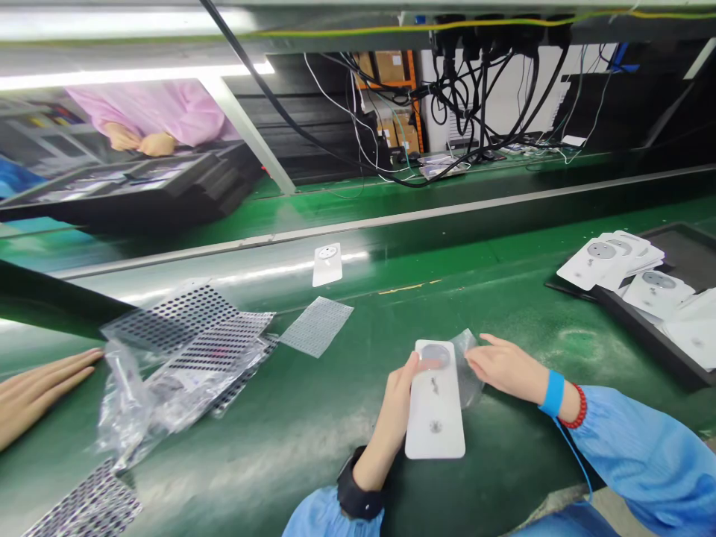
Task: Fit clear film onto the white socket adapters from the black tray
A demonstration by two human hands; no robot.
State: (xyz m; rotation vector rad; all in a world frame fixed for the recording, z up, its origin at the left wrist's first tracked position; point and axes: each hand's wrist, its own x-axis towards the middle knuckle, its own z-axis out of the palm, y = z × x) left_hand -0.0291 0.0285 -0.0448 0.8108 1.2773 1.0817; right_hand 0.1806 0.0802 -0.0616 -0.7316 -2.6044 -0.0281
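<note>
Several dotted sheets (193, 317) lie leftward; left hand (398, 393) holds white card (435, 406), right hand (510, 368) pinches film (470, 386).

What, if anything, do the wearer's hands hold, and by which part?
The left hand holds a white card by its upper left edge; the right hand pinches a clear plastic sheet near its right edge.

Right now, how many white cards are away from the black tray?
2: one card in the left hand, another card beyond the grey sheet. The plastic pile may hide more.
</note>
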